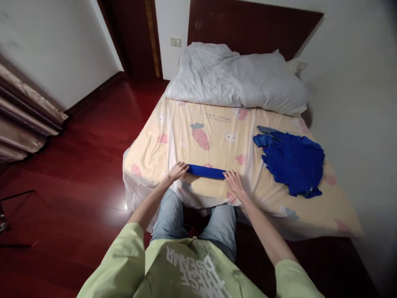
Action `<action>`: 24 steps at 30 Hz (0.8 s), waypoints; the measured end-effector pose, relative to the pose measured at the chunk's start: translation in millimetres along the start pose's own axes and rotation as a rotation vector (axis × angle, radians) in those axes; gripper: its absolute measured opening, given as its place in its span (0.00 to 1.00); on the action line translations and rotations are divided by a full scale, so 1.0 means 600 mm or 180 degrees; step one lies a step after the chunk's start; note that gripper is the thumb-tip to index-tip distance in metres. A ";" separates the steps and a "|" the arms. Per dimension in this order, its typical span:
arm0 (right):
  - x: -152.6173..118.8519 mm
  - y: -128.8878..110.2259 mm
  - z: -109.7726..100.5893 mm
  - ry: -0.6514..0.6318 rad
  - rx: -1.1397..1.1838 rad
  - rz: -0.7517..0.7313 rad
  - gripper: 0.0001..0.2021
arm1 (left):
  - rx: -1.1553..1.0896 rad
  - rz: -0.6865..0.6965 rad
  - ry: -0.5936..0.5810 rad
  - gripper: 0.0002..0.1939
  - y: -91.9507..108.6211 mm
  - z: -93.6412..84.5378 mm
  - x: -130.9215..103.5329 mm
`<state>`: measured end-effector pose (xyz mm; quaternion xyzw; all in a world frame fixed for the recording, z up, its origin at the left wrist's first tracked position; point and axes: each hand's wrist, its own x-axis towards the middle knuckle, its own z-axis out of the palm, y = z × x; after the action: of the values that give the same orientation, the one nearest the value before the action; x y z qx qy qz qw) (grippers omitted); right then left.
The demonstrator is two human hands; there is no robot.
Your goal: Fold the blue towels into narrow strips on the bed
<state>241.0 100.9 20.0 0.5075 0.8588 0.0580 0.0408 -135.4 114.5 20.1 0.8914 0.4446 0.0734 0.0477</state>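
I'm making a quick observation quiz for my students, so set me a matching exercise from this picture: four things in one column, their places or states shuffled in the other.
1. Narrow blue strip
2. Crumpled blue cloth
3. White bedding
4. Curtain

A. Bunched at the headboard end
B. Hanging at the far left, away from the bed
C. Between left hand and right hand, one at each end
D. Heaped on the bed's right side

Pairs: 1-C, 2-D, 3-A, 4-B
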 end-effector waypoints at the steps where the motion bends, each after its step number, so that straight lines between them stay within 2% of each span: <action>1: 0.017 0.004 -0.012 -0.0006 -0.0082 -0.0054 0.18 | 0.0015 0.0058 0.0051 0.16 0.000 -0.003 -0.017; 3: 0.066 0.003 -0.038 0.0011 -0.0211 -0.0176 0.18 | 0.0051 0.0162 0.0189 0.17 0.000 -0.006 -0.062; 5: 0.135 -0.013 -0.066 0.0062 -0.0249 -0.0372 0.20 | 0.0037 0.0140 0.0356 0.18 -0.006 -0.002 -0.118; 8: 0.271 -0.075 -0.104 0.0179 -0.0215 -0.0880 0.22 | -0.0075 -0.0176 0.0648 0.19 -0.036 0.010 -0.203; 12: 0.473 -0.224 -0.134 0.0278 -0.0195 -0.1532 0.23 | 0.0041 -0.0804 0.1110 0.20 -0.117 0.023 -0.289; 16: 0.632 -0.398 -0.146 0.0469 -0.0159 -0.1666 0.20 | 0.0346 -0.1507 0.1329 0.20 -0.210 0.016 -0.344; 18: 0.685 -0.466 -0.149 0.0498 -0.0143 -0.1664 0.19 | 0.0428 -0.1669 0.1281 0.19 -0.245 0.010 -0.360; 20: 0.722 -0.512 -0.146 0.0504 -0.0093 -0.1610 0.19 | 0.0475 -0.1734 0.1212 0.19 -0.269 0.010 -0.367; 24: 0.759 -0.546 -0.111 0.0363 0.0316 -0.1385 0.20 | 0.0537 -0.1796 0.1143 0.21 -0.278 0.034 -0.358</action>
<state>-270.9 339.3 34.5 0.3075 0.9507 0.0341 -0.0214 -390.6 42.7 -44.2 0.7070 0.6794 0.1760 -0.0868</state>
